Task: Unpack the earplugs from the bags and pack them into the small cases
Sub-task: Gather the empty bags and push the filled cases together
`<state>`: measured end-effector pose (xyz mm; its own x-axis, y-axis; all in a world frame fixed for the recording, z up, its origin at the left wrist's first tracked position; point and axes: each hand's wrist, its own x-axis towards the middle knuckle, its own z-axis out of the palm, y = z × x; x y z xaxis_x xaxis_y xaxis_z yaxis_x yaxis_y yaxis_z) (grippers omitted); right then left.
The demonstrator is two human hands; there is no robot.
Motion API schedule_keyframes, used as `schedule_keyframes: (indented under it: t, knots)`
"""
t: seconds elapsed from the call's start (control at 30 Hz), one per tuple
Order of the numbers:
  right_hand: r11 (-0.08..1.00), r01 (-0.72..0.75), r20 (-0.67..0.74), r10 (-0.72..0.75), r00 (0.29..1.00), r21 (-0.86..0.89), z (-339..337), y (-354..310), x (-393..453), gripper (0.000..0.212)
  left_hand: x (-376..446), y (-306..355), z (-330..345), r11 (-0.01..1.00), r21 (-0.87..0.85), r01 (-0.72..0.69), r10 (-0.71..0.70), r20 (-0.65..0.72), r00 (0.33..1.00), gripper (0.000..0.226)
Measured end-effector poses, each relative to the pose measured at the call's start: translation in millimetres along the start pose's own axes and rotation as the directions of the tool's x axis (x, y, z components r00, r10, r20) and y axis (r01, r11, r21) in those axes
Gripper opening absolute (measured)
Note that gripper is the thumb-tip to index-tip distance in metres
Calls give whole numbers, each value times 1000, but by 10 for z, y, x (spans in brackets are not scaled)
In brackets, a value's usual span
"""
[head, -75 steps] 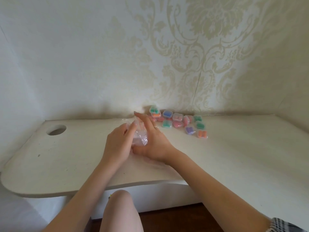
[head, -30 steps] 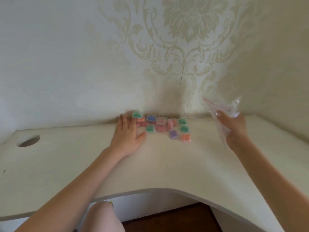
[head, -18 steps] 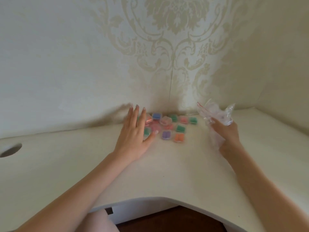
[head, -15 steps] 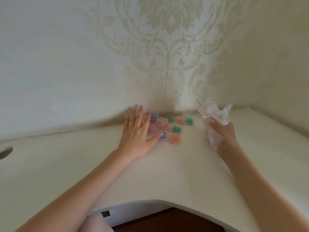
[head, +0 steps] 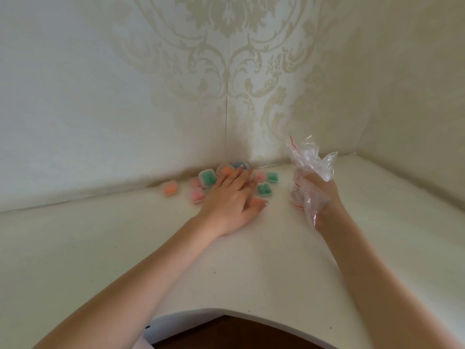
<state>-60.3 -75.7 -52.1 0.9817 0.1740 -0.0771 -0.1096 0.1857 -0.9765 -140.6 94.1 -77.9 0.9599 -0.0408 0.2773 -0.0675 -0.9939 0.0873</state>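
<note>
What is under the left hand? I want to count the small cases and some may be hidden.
The left hand lies flat over the cluster of cases. An orange case peeks out by the thumb and another by the fingers. Any cases under the palm are covered.

no readable text, labels, brands or numbers on any surface, nothing legible anywhere in view

Your near worktop [head: 226, 268] edge lies bare between both forearms. At the far edge the small clear plastic cases of coloured earplugs [head: 208, 178] crowd against the patterned wall [head: 176, 96], under your left hand [head: 230, 201]. The crumpled clear plastic bag [head: 310, 162] blocks the right.
</note>
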Motion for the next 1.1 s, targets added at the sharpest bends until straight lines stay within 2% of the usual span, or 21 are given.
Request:
schedule_keyframes:
  t: [0.07, 0.13, 0.2, 0.27, 0.33, 0.43, 0.53, 0.63, 0.7, 0.77, 0.87, 1.0, 1.1]
  knots:
    - [1000, 3, -6, -3, 1000, 6, 5, -5, 2, 17, 7, -4, -10, 996, -85, -27, 23, -39, 999, 69]
    - [1000, 7, -1, -7, 1000, 3, 16, -11, -7, 15, -22, -7, -18, 983, -142, -112, 92, -140, 986, 65]
    - [1000, -1, 11, 1, 1000, 11, 22, -6, -14, 10, -42, -6, 19, 976, -112, -186, 155, -241, 958, 49]
    - [1000, -9, 22, 9, 1000, 19, 21, -7, -22, 9, -49, 32, 29, 972, -99, -212, 180, -266, 947, 36]
    - [1000, -6, 22, 6, 1000, 19, 17, -9, -17, 13, -48, 46, 46, 971, -107, -212, 181, -248, 952, 35]
    - [1000, -8, 23, 7, 1000, 15, 10, -15, -19, 10, -29, 18, 63, 985, -101, -138, 121, -157, 980, 46]
    - [1000, -24, 22, 24, 999, -10, 13, -6, -10, 28, -31, 41, 43, 997, -22, -71, 68, -121, 990, 49]
    - [999, -43, 12, 44, 999, -33, 26, -2, -11, 40, -59, 50, 29, 1000, 14, -3, 5, -150, 989, 51]
    - [998, -46, 7, 46, 999, -44, 24, -3, -10, 42, -57, 46, 32, 998, 5, 56, -54, -151, 987, 59]
    - [998, -45, 8, 45, 999, -49, 18, -3, -11, 42, -49, 41, 34, 994, 19, 109, -107, -95, 990, 68]
    - [997, -45, 6, 46, 999, -67, 16, 6, -17, 41, -56, 21, 61, 990, 69, 123, -120, -45, 992, 69]
    - [996, -49, 5, 50, 999, -79, 12, -20, -36, 41, -45, 29, -8, 989, -26, 147, -147, 17, 989, 68]
    - [993, -76, -7, 75, 997, -93, -5, -12, -3, 42, -42, -73, -17, 977, -199, 80, -96, -76, 992, 44]
